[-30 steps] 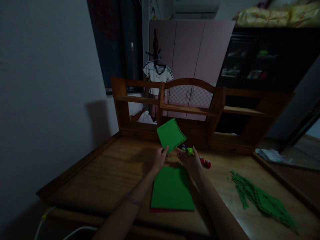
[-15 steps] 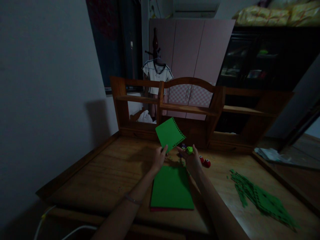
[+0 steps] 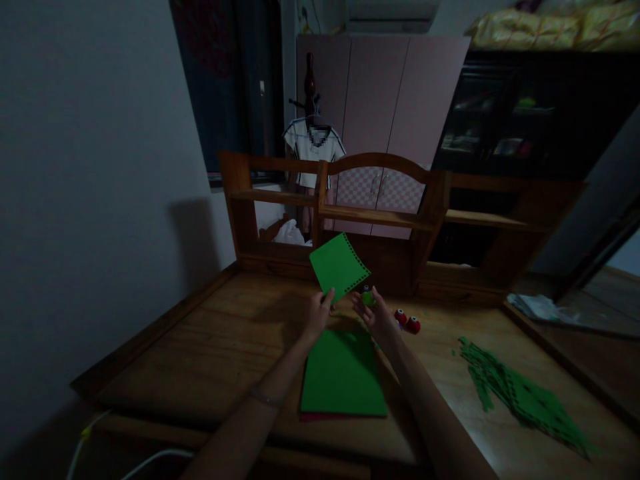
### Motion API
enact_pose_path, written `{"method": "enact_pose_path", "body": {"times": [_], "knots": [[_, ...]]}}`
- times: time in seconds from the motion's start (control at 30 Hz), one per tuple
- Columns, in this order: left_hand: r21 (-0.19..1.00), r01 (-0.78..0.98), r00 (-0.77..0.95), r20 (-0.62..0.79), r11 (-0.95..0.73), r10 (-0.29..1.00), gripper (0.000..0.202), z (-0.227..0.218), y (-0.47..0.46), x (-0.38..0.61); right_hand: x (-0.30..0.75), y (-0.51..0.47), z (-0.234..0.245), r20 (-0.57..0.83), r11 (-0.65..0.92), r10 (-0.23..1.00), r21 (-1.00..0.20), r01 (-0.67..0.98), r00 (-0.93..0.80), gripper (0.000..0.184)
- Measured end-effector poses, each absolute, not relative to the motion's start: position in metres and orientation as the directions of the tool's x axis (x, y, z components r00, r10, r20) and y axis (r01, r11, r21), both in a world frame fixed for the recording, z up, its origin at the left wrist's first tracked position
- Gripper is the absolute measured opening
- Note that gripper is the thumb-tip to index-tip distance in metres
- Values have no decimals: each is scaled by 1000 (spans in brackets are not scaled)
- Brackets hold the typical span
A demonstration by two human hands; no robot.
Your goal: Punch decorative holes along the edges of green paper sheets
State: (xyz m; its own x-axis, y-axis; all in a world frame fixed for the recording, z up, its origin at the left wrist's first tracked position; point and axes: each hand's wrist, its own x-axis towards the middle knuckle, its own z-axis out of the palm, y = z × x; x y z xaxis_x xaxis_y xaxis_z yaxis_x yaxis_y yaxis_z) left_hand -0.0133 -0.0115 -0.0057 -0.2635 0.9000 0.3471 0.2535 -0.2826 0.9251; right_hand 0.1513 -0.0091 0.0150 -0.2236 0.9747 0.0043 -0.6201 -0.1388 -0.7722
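Observation:
My left hand (image 3: 317, 313) is closed on a sheet of green paper (image 3: 336, 265), thumb on top, and holds it tilted above the desk. Rows of small punched holes run along two of its edges. In the fingers of my right hand (image 3: 376, 316) sits a small bright green paper punch (image 3: 369, 298), beside the sheet's right corner. Whether it touches the paper I cannot tell. Below both hands lies a stack of green paper (image 3: 343, 377) with a reddish layer at its bottom edge.
Two small red punches (image 3: 413, 325) with white tops stand right of my right hand; dark ones are partly hidden behind it. Punched green strips (image 3: 525, 400) lie in a heap on the right of the wooden desk (image 3: 215, 347). A wooden shelf (image 3: 380, 215) borders the back.
My right hand has moved a little left with the bright green punch, and its fingers have turned. The left hand and the sheet have barely shifted.

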Motion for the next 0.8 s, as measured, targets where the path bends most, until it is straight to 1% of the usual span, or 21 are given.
{"method": "enact_pose_path", "body": {"times": [0.13,0.4,0.5,0.63,0.8], "knots": [[928,242,-235,341,-285,910,48,-4,-13,-11,150,-14,17,55,-128,963,-766,-629,-264,29],[898,339,-218,365,-281,905,49,-8,-10,-11,151,-12,15,72,-126,958,-768,-628,-279,28],[893,350,-209,369,-283,906,50,-8,-11,-11,152,-11,15,63,-132,958,-769,-625,-280,30],[908,319,-169,337,-272,926,50,-8,-11,-9,152,-12,18,60,-119,966,-762,-637,-252,30],[905,355,-136,300,-236,944,51,-10,-11,-7,155,-13,19,113,-89,961,-743,-664,-254,28]]}}
